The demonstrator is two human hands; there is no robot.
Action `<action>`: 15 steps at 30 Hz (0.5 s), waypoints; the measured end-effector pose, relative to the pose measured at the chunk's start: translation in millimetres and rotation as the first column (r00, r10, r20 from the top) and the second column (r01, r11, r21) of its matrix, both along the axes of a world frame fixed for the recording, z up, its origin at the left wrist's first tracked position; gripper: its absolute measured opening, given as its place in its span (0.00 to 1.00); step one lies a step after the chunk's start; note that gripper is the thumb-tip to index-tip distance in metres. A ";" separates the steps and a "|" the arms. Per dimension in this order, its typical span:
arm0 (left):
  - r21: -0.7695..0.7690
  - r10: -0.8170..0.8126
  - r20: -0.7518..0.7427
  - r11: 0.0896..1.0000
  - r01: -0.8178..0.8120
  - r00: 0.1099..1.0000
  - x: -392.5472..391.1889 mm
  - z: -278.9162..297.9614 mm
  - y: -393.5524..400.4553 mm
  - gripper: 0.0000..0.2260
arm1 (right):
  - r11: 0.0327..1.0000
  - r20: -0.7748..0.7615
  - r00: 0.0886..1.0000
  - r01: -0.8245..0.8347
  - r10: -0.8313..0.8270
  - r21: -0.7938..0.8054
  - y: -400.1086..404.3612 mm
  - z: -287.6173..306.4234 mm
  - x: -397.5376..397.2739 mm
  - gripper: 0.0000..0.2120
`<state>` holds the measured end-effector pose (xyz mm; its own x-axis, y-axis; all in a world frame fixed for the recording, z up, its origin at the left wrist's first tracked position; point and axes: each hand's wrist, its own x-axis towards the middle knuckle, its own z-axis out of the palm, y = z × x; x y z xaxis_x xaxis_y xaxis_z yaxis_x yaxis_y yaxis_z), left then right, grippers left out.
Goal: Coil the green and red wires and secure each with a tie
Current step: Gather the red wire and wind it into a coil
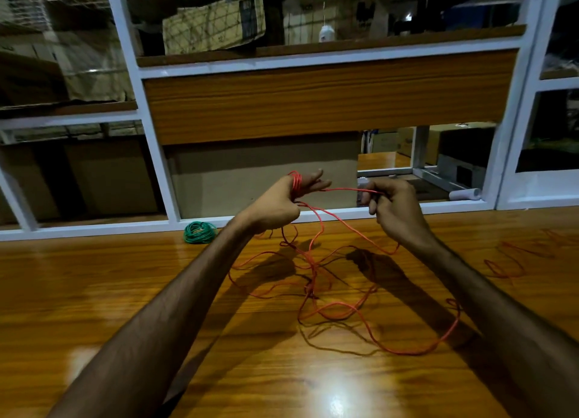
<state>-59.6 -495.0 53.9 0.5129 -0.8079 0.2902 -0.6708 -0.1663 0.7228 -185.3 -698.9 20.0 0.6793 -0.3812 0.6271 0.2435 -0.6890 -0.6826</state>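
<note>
Wood-grain glossy table (94,292) fills the lower half; its far edge runs under a white frame rail (94,229) from 9 to 3 o'clock, glass panels and a wood panel (329,101) above it. Bare table surface at 7–8 o'clock and at 5 o'clock, lamp glare near 6. Both forearms come in from the bottom corners and meet near centre, raised above the table. Red wire (344,311) sprawls in loose tangled loops across the table from centre out to 4 o'clock, more strands at 3 o'clock near the right edge; one run rises to the hands. Left hand (282,204) has several red turns wrapped round its extended fingers, other fingers curled in, so it is holding the starting coil. Right hand (394,204), just at 3 o'clock of the left, pinches the taut strand stretched between the two hands. Green wire (200,232) sits already coiled in a small bundle at 10 o'clock of centre, against the rail, well apart from the hands. Small white roll (465,194) behind the rail at 2 o'clock.
</note>
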 end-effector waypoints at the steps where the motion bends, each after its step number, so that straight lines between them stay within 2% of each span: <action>1: -0.028 -0.012 -0.064 1.000 0.011 0.998 1.5 -0.9 1.1 0.43 | 1.000 -0.006 1.000 0.008 -0.008 -0.016 -1.4 -1.7 0.4 0.16; 3: -0.130 -0.070 -0.224 0.991 0.042 0.972 4.0 -3.1 1.1 0.33 | 0.997 -0.034 0.999 -0.006 0.004 -0.074 -1.8 -5.5 0.4 0.17; 5: -0.278 -0.128 -0.315 0.960 0.037 0.941 4.2 -4.2 -1.5 0.21 | 0.980 -0.080 0.997 -0.020 0.004 -0.196 -1.4 -9.1 -1.3 0.19; 6: -0.367 -0.176 -0.375 0.930 0.029 0.910 4.7 -3.6 -2.6 0.19 | 0.962 -0.107 0.994 -0.017 -0.013 -0.271 -1.7 -10.4 -2.9 0.19; 7: -0.467 -0.244 -0.461 0.884 0.000 0.853 6.3 -1.4 -3.5 0.20 | 0.940 -0.117 0.993 -0.009 -0.033 -0.341 -4.0 -12.7 -2.6 0.19; 9: -0.647 -0.426 -0.605 0.756 -0.103 0.672 9.1 7.5 -0.4 0.22 | 0.901 -0.165 0.984 -0.007 -0.072 -0.435 -7.7 -14.9 -2.6 0.19; 12: -0.740 -0.614 -0.659 0.633 -0.228 0.435 4.5 20.0 8.8 0.21 | 0.860 -0.312 0.936 -0.018 -0.166 -0.511 -9.2 -20.1 -0.3 0.19; 13: -0.753 -0.649 -0.652 0.614 -0.235 0.393 -0.2 24.2 11.4 0.22 | 0.852 -0.344 0.919 -0.018 -0.192 -0.523 -7.6 -20.3 0.0 0.18; 15: -0.765 -0.672 -0.643 0.594 -0.251 0.369 -7.8 30.6 14.9 0.25 | 0.833 -0.377 0.893 -0.005 -0.245 -0.553 -2.7 -20.3 1.6 0.16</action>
<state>-67.4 -480.1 84.5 0.6516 -0.6955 0.3028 0.4413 0.6722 0.5945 -183.7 -701.6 -0.2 0.8906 -0.1728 0.4206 -0.0857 -0.9722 -0.2179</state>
